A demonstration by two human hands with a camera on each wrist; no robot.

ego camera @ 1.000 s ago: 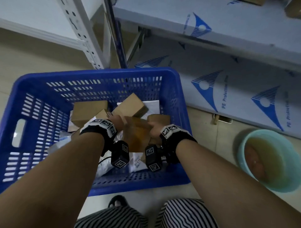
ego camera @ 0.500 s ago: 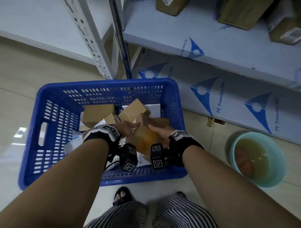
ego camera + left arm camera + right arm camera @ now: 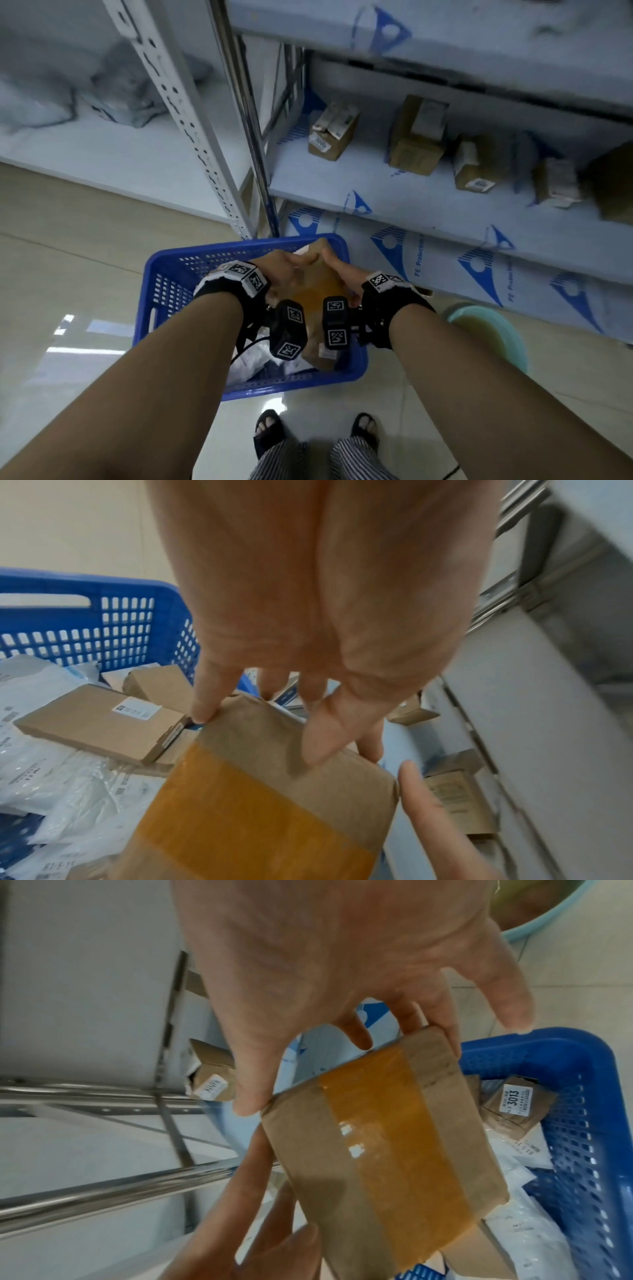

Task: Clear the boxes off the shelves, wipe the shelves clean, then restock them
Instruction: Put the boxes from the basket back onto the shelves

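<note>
You've got both hands on one taped cardboard box (image 3: 310, 287): left hand (image 3: 284, 270) and right hand (image 3: 342, 274) pinching its edges, fingers spread, right above the blue basket (image 3: 164, 274). Five boxes (image 3: 334, 132) sit on the shelf (image 3: 376, 192) behind the basket.

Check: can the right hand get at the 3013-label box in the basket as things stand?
Probably not right now. The right hand and left hand both hold the taped box. The 3013 box lies uncovered by the blue basket wall, so reachable once that grip frees.
</note>
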